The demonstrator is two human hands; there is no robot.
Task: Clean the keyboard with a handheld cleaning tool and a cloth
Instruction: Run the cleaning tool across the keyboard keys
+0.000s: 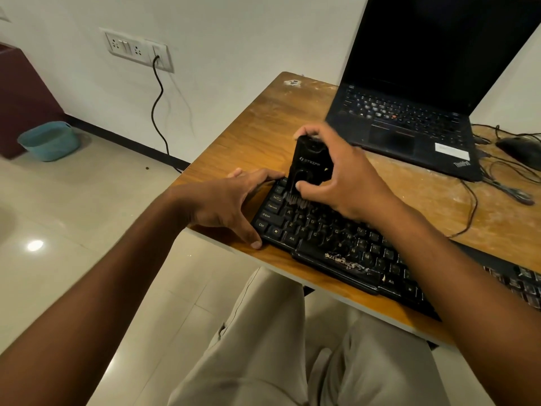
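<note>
Beige trousers [292,347] down front; left hand [231,200] splayed flat, pinning the keyboard [336,244] corner, right hand [342,177] gripping the black cleaning tool [307,168], bristles on the keys.

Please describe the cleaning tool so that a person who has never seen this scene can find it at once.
Find the wooden table and the black keyboard along its near edge. At the keyboard's left end, the right hand holds the cleaning tool upright, bristles down on the keys. It is the only black handheld device there, with pale lettering on its body.
</note>
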